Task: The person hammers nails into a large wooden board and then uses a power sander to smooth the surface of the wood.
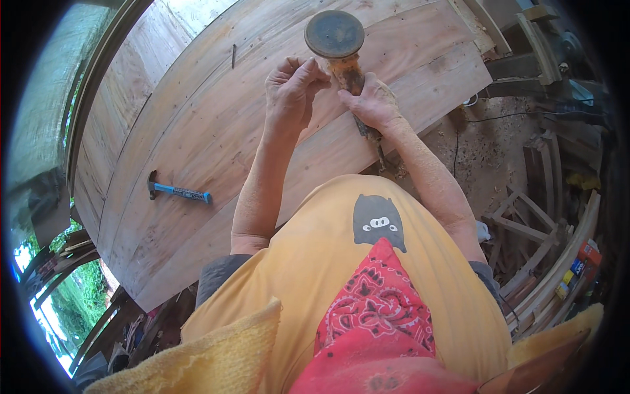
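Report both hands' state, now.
Left hand: curled, beside the round-headed tool; cannot tell whether it holds anything.
Right hand: closed, holding the round-headed tool.

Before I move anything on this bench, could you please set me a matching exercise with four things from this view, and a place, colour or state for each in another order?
Things
1. Hammer
2. Bandana
3. Disc tool
4. Left hand

Places, colours or states
A. gripped by the right hand
B. partly curled, to the left of the disc tool
C. lying on the wooden boards, blue handle
D. red, with a white and dark pattern

Right pairs: 1-C, 2-D, 3-A, 4-B
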The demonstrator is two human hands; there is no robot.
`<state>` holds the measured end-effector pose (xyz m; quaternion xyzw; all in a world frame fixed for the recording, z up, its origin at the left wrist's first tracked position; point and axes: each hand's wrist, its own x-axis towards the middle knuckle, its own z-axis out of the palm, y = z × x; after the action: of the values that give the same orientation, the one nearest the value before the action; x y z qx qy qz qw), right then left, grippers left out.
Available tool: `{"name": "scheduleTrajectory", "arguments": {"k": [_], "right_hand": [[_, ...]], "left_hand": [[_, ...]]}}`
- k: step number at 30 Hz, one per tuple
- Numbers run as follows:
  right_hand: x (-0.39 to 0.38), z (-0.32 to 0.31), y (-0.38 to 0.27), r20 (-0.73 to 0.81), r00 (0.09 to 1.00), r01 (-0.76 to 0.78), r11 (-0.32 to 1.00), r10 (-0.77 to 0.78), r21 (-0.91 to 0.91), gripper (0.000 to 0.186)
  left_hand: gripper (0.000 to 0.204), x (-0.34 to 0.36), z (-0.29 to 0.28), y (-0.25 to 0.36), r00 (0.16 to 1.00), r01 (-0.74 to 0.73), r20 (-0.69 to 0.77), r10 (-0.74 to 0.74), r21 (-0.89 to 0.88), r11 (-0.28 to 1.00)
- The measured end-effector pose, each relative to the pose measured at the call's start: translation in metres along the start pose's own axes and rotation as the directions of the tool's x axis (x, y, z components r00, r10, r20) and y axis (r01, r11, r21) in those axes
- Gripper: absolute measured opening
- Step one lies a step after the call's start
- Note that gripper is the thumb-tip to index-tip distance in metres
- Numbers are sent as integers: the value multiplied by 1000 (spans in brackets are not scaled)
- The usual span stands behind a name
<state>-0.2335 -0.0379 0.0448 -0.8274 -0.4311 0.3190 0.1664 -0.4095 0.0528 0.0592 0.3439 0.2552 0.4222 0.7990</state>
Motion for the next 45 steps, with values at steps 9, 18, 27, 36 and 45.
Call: {"name": "scheduleTrajectory", "arguments": {"k": [9, 18, 27, 36, 45], "right_hand": [[2, 5, 4, -24, 999, 23, 1000, -24, -6, 73], [4, 9, 6, -55, 997, 49, 999, -49, 7, 71], [3, 5, 5, -27, 999, 31, 999, -31, 5, 72], [1, 0, 0, 9, 1000, -11, 1000, 11, 26, 71], [1, 2, 2, 9, 1000, 19, 999, -20, 46, 72]], "left_hand": [[50, -4, -39, -18, 971, 238, 104, -214, -376, 895], [75, -10, -31, -9, 964, 181, -153, -218, -221, 958], [53, 27, -7, 1, 828, -407, 202, 524, 858, 312], [99, 72, 1, -42, 772, -397, 488, 408, 870, -291], [81, 67, 4, -37, 714, -420, 567, 411, 817, -396]]}}
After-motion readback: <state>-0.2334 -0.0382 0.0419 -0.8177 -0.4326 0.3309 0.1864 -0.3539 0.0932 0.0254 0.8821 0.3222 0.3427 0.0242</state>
